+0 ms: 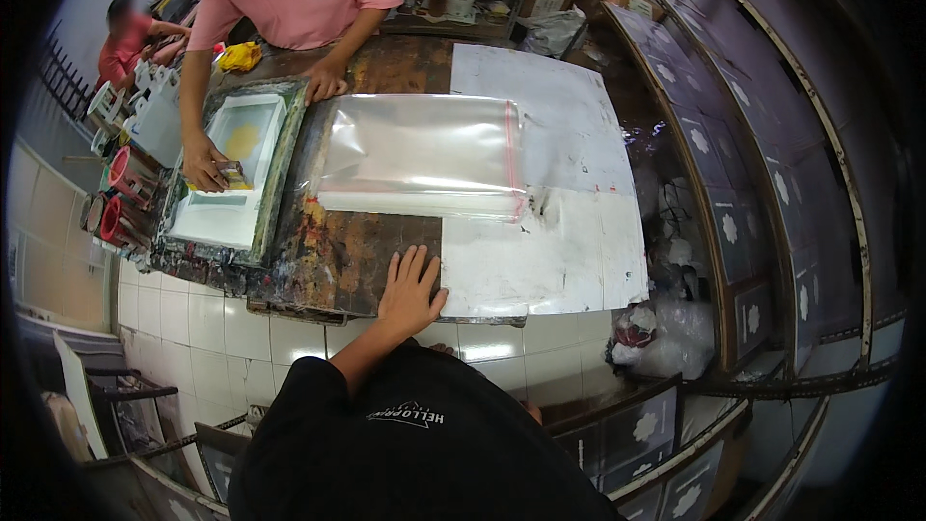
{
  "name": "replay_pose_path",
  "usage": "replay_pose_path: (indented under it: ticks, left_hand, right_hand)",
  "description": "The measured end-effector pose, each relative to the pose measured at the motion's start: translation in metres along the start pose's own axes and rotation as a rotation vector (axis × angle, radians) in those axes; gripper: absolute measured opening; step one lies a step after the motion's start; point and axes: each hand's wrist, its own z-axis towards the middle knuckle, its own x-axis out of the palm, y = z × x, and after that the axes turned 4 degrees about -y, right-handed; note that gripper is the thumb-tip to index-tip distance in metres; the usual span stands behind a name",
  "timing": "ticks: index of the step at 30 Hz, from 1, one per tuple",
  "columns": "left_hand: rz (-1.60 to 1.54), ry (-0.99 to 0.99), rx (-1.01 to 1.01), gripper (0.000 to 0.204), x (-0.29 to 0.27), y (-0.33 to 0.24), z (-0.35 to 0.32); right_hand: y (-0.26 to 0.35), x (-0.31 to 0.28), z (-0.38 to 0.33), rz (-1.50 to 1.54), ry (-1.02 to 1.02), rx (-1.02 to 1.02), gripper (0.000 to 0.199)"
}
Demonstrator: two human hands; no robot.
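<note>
My left hand [410, 291] lies flat on the near edge of the stained brown work table [362, 241], fingers spread and nothing in it. Just beyond the fingertips is a pile of clear plastic bags [415, 150] with a red line near the right end. The bags lie partly over a white sheet [579, 251] on the table's right side. Of my right hand, only a small patch of skin [532, 412] beside my black shirt may show; its fingers are hidden.
Across the table a person in pink holds a squeegee [231, 174] on a framed printing screen [265, 222]; yellow ink [241, 143] sits on the mesh. Red tubs [121, 222] stand at left. Racks of printed sheets [719, 193] rise at right, with more racks [637, 434] behind me.
</note>
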Motion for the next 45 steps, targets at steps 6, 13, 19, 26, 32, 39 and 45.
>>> replay_pose_path:
  ticks: [6,13,19,26,32,39,45]
  left_hand:
    - [-0.037,-0.005,-0.005,0.062,0.001,0.001,0.000]
    - [-0.035,-0.011,0.001,0.062,0.000,0.000,0.000]
    - [-0.034,-0.016,0.000,0.062,0.001,0.000,0.000]
    - [-0.022,-0.035,0.009,0.060,-0.003,-0.002,0.000]
    - [-0.008,-0.021,-0.006,0.060,-0.001,-0.003,-0.002]
    - [0.002,-0.021,-0.020,0.060,0.000,-0.005,-0.001]
    - [-0.038,-0.036,-0.020,0.061,0.001,-0.002,-0.001]
  right_hand:
    - [0.020,-0.015,0.014,0.134,-0.122,0.111,0.046]
    - [0.018,0.012,0.055,0.331,-0.122,-0.066,0.034]
    - [0.028,0.020,0.036,-0.151,-0.058,-0.127,0.035]
    - [0.016,0.000,0.045,0.108,-0.029,-0.025,0.039]
    - [0.010,-0.011,0.046,0.132,-0.052,-0.053,0.039]
    - [0.020,-0.012,0.042,0.051,0.002,0.000,0.034]
    - [0.015,-0.011,0.061,0.098,-0.031,-0.025,0.032]
